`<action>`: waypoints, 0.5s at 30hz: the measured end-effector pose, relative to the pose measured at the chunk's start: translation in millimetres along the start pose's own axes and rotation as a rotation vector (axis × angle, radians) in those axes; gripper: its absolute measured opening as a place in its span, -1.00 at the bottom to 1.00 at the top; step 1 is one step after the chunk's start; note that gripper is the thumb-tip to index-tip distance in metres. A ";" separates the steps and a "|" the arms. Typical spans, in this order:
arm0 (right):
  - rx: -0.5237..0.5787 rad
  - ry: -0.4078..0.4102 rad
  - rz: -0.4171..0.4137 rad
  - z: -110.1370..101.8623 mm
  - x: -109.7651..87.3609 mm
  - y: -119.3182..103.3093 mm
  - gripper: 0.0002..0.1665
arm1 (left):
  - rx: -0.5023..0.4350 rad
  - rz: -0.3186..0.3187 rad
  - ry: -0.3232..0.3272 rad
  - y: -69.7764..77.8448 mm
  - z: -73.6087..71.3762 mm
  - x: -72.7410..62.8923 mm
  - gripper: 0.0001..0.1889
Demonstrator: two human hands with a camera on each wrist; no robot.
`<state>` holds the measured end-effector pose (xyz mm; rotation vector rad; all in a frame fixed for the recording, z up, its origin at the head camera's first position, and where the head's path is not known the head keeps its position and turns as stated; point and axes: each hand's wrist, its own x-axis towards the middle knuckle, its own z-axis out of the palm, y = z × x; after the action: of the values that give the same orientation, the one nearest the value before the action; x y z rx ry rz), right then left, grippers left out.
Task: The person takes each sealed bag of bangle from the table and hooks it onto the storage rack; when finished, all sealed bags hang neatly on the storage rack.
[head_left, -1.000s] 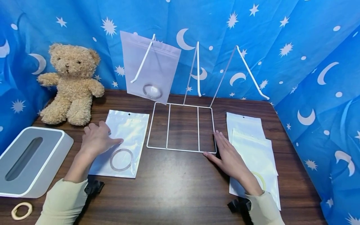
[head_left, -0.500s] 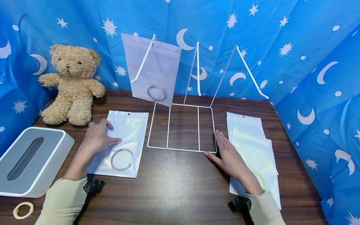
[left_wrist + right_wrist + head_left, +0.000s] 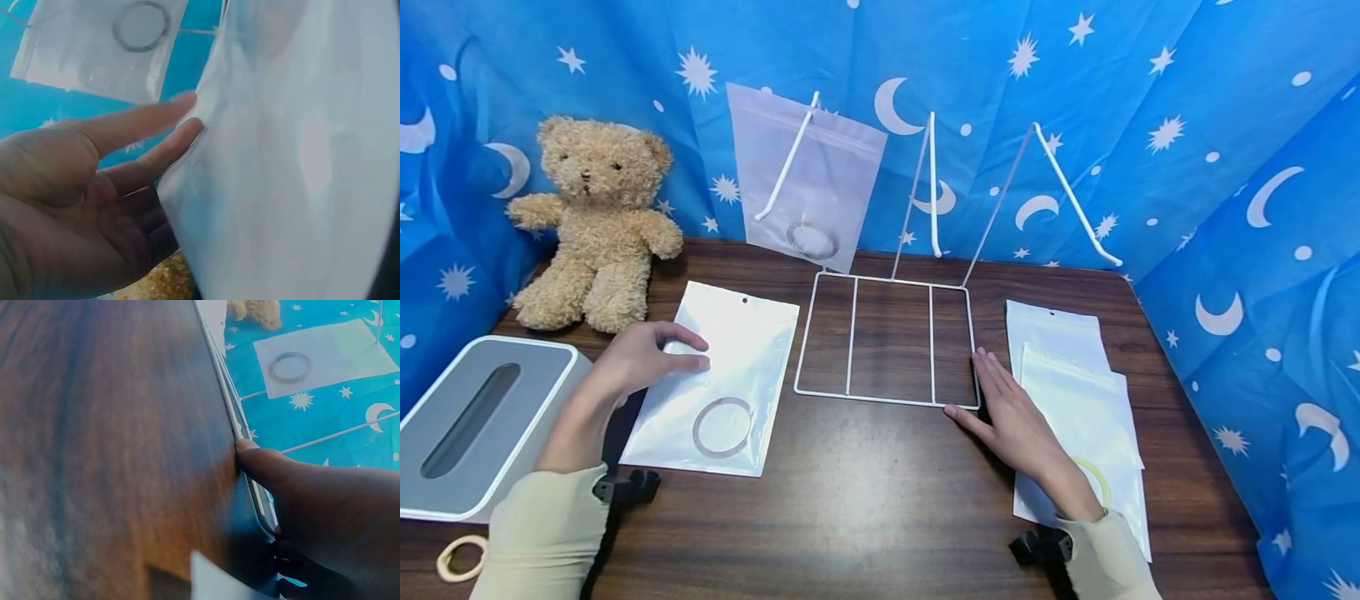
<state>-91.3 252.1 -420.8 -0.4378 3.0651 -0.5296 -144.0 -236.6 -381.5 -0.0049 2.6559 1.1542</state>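
My left hand (image 3: pixel 636 360) pinches a white zip bag (image 3: pixel 741 333) near its left side with thumb and forefinger. In the left wrist view, the bag's surface kinks at those fingertips. A grey ring shows through the bag's lower part. My right hand (image 3: pixel 1018 425) rests with straight fingers along the right side of a white wire rack (image 3: pixel 887 401), the thumb at its front corner. On the rack's left hook hangs a similar bag (image 3: pixel 846 183) with a ring inside. The middle hook (image 3: pixel 934 192) and right hook (image 3: pixel 1078 204) carry nothing.
Overlapping white bags (image 3: pixel 1067 400) lie right of the rack, partly under my right forearm; one holds a yellow-green ring. At left are a teddy bear (image 3: pixel 602 225), a grey-and-white tissue box (image 3: pixel 542 400) and a pale ring (image 3: pixel 447 554). A blue star-patterned curtain (image 3: pixel 985 50) stands behind.
My left hand's thumb and forefinger have closed together, and the bag's left side has shifted and risen slightly. The hanging bag has swung a little. My right hand has stayed at the rack.
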 end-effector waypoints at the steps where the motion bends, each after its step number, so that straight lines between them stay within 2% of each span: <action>1: 0.000 0.001 0.001 0.1 -0.1 0.0 0.14 | 0.000 -0.003 -0.014 0.5 -1.8 -0.5 -0.59; 5: -0.001 0.006 0.002 0.2 -0.3 -0.4 0.14 | 0.032 0.000 -0.047 2.5 -6.4 -2.6 -0.48; 7: -0.002 0.009 0.000 0.5 -0.4 -0.2 0.13 | 0.065 0.045 -0.033 3.3 -7.7 -3.8 -0.49; 9: -0.001 0.011 -0.002 0.8 -0.5 0.1 0.13 | 0.113 0.119 0.011 5.7 -8.9 -5.7 -0.55; 12: 0.001 0.011 -0.001 0.8 -0.8 0.0 0.13 | 0.192 0.270 0.098 12.4 -10.5 -10.2 -0.64; 15: 0.003 0.009 0.002 0.4 -0.8 -0.6 0.13 | 0.207 0.389 0.133 21.8 -12.0 -15.8 -0.68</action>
<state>-90.3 251.7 -421.0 -0.4339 3.0721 -0.5376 -133.5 -231.7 -354.3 0.5092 2.9700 1.0011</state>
